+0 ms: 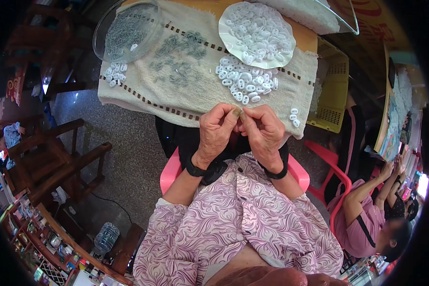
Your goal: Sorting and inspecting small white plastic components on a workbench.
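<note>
Tray [98, 51], clear and round, sits at your far left, holding slender grey pieces [126, 31], with a small group of white two-hole ovals [115, 75] just in front of it on the towel [143, 81]. To the right, loose grey pieces [178, 50] lie spread out. Your left hand [213, 131] is in a narrow pinch over the towel's near edge, sharing what seems to be a small pale piece [241, 109] with your right hand, too hidden to identify. Beyond are a heap of white ovals [245, 81] and a filled white plate [284, 59]. Your right hand [264, 136] pinches just as narrowly; steady both wrists, press lightly and squarely, and tilt one thumb aside to see the piece. Farther right, three white ovals [294, 117] stand in a short row, well apart from the heap; avoid brushing them with your sleeve or wrist.
</note>
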`<action>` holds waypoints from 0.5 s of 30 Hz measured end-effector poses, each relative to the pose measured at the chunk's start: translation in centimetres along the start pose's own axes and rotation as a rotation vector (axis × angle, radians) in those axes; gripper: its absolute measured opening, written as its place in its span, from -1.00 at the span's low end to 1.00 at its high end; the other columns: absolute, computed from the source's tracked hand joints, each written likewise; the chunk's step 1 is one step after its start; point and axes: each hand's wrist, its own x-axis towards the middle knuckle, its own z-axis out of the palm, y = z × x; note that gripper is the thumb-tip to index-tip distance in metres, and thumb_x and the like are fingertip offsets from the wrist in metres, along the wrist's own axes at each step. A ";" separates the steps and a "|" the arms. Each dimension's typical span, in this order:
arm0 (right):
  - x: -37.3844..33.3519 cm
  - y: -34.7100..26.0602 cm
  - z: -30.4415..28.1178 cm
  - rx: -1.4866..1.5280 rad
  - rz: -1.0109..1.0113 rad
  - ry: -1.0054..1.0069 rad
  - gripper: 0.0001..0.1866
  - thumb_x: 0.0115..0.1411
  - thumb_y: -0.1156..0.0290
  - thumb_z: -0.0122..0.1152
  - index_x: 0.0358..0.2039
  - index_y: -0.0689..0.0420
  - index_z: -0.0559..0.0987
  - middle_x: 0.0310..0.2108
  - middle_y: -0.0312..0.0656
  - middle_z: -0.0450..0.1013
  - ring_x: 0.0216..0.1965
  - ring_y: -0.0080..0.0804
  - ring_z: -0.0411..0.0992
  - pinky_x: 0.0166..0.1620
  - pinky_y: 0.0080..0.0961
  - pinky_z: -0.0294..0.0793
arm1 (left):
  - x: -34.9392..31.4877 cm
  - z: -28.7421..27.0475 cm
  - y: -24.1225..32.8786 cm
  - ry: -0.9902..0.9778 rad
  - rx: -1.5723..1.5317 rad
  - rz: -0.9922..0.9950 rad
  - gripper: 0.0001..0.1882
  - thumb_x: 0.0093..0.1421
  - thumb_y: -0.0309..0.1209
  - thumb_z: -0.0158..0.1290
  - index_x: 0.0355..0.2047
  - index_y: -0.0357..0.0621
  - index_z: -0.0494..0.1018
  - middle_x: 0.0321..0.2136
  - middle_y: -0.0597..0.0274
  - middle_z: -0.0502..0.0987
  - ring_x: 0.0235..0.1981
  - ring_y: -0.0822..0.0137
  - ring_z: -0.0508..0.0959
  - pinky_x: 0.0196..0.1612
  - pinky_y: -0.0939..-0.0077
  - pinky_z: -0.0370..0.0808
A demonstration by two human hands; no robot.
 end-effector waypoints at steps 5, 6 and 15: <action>0.3 -0.1 0.0 0.029 0.072 -0.014 -0.91 0.14 0.66 0.19 -0.32 0.30 0.56 -0.48 -0.22 0.45 -0.54 -0.60 0.50 -0.49 -0.70 0.47 | 0.4 -0.1 0.0 0.028 -0.014 0.012 -0.86 0.28 -0.44 0.03 -0.37 -0.29 0.46 -0.61 0.39 0.47 -0.60 0.63 0.40 -0.53 0.71 0.36; 0.4 0.0 0.0 0.062 0.095 -0.032 -0.90 0.15 0.66 0.17 -0.29 0.30 0.56 -0.48 -0.23 0.46 -0.53 -0.61 0.51 -0.47 -0.71 0.47 | 0.4 -0.1 0.0 0.042 -0.045 -0.024 -0.85 0.28 -0.44 0.02 -0.36 -0.29 0.46 -0.60 0.39 0.48 -0.60 0.64 0.40 -0.53 0.71 0.36; 0.2 -0.1 -0.2 0.277 0.283 -0.058 -0.82 0.20 0.62 0.14 -0.17 0.33 0.52 -0.41 -0.25 0.51 -0.45 -0.64 0.51 -0.39 -0.75 0.52 | 0.3 -0.3 0.1 0.005 -0.111 -0.088 -0.80 0.33 -0.38 -0.04 -0.27 -0.29 0.48 -0.49 0.35 0.52 -0.52 0.65 0.42 -0.43 0.75 0.39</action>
